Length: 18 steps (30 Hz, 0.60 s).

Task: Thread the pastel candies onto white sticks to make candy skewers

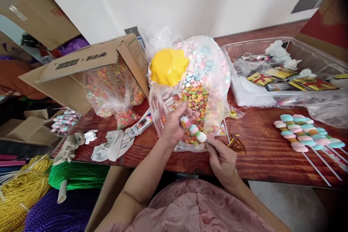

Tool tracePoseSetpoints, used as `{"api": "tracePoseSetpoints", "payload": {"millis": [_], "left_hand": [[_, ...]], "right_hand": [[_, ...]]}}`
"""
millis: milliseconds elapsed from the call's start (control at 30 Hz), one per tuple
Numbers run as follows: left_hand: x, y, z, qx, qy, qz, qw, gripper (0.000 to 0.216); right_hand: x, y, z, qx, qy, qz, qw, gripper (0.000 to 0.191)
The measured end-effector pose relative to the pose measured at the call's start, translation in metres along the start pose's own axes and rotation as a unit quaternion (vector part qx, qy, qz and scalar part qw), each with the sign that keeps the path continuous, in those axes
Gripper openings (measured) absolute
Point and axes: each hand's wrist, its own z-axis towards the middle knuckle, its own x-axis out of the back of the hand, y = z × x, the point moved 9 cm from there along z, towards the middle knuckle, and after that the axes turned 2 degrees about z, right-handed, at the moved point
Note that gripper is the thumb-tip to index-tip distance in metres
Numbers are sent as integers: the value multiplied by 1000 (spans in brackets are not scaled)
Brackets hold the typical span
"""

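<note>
Head view: between both hands, a candy skewer, pinched just past its white end by the thumb and fingers of the right hand. Near its blue-topped end, the left hand, half open with loosely curled fingers; cannot tell about any small piece in its grip. On the skewer, soft, rounded, matte puffs and a bit of green.

Directly beneath and beyond, rough little cereal rings in yellow, orange, green and red, inside thin, crinkled plastic. Farther back, pastel marshmallows, smooth and pebble-like, beside a glossy, wavy-edged yellow bowl.

To the right, on a streaky red-brown wooden table, filled skewers on straight white sticks, loosely bunched; behind them, a clear plastic tub with crumpled white tissue. To the left, limp whitish cloth, then a gathered plastic bag of more rings at the mouth of an open cardboard box. At lower left, shiny, ribbed bundles of gold cord, green cord and purple cord.
</note>
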Motion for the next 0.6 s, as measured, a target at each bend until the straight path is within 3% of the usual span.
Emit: {"api": "tracePoseSetpoints", "payload": {"millis": [67,133,167,267,333,400,467,533,600], "left_hand": [[7,0,2,-3,21,31,999,39],[18,-1,0,-21,46,90,995,47],[24,-1,0,-31,55,121,991,49],[37,1,-1,-58,65,184,979,55],[43,2,-2,-71,60,201,975,58],[44,3,-3,-74,41,203,976,58],[41,1,-6,-66,10,189,980,58],[36,-3,-8,-44,-18,171,984,59],[34,-7,-11,-13,-29,154,988,59]], "right_hand": [[-3,-5,1,-4,-4,0,1000,13],[-11,4,1,-98,-28,81,991,11],[-19,11,-1,-172,-52,150,972,12],[-53,18,-20,-370,-130,352,850,22],[-65,15,-29,-420,-152,403,799,26],[-66,17,-31,-410,-145,380,816,26],[-59,19,-26,-345,-132,290,883,22],[-51,11,-18,-219,-131,148,956,16],[-49,-8,-14,-59,-145,3,988,15]]}}
